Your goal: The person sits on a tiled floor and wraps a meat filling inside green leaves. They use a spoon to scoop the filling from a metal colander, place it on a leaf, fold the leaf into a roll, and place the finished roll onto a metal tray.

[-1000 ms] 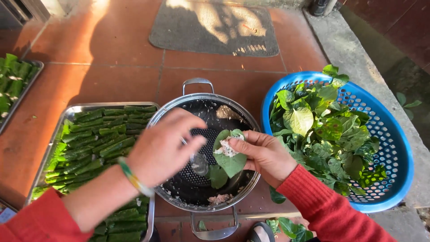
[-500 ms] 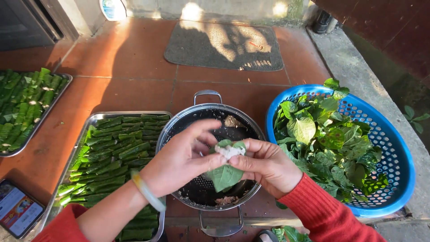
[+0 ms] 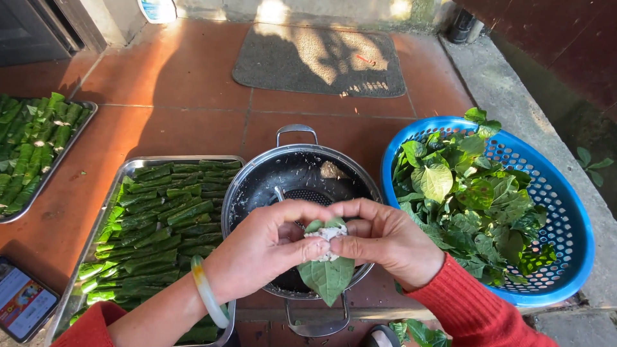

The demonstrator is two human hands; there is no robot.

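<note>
Both hands meet over the metal pot on the tiled floor. The left hand and the right hand each pinch the same green leaf, folding it around a white filling. A tray of rolled leaves lies beside the pot on the left; a blue basket of loose leaves sits on the right.

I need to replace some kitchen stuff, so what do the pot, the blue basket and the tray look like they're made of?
Pot: likely stainless steel, shiny silver wall with glare.
Basket: looks like moulded plastic, bright blue and perforated.
Tray: thin metal, steel or aluminium, with a dull silver rim.
</note>
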